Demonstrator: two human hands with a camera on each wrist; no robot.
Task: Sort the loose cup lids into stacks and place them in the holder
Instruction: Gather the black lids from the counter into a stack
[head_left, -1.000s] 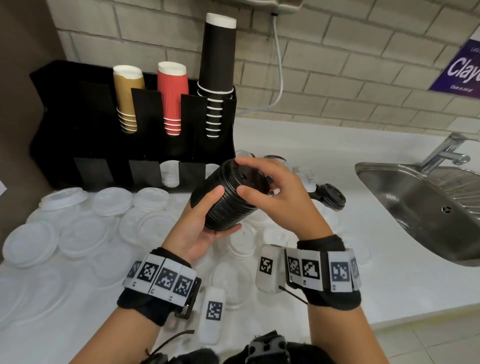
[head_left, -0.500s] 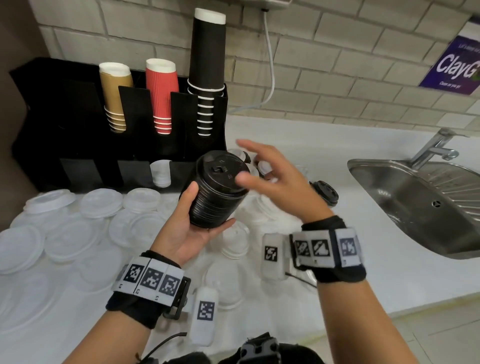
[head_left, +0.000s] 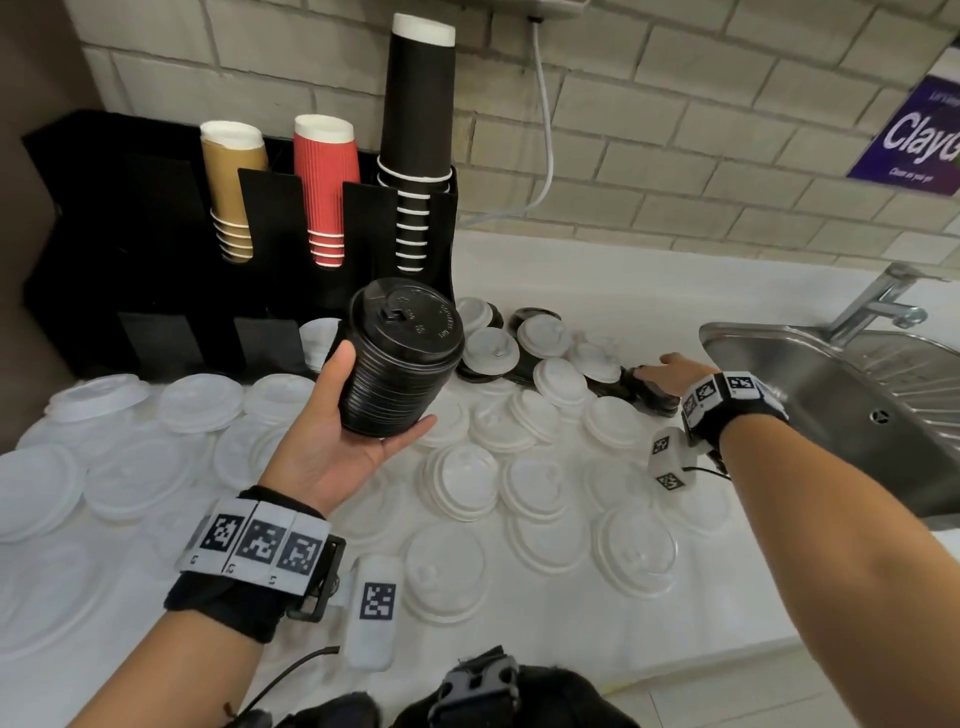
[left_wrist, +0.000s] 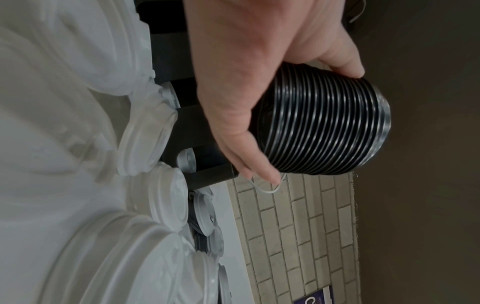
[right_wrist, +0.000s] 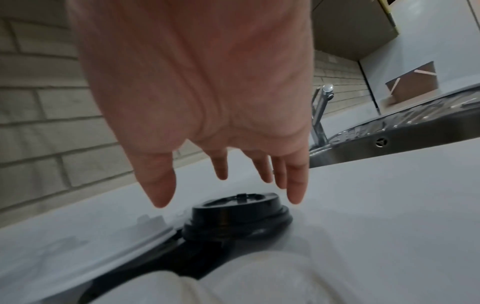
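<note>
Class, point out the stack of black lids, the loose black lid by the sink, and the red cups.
stack of black lids (head_left: 395, 374), head view, ribbed side
loose black lid (right_wrist: 237, 214), right wrist view, raised top
red cups (head_left: 326, 176), head view, ribbed side

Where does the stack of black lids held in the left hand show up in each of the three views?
Head: stack of black lids at centre, in the left hand, before the holder.
Left wrist: right of centre, sideways.
Right wrist: not in it; only a loose black lid.
Shared landmark: brick wall.
</note>
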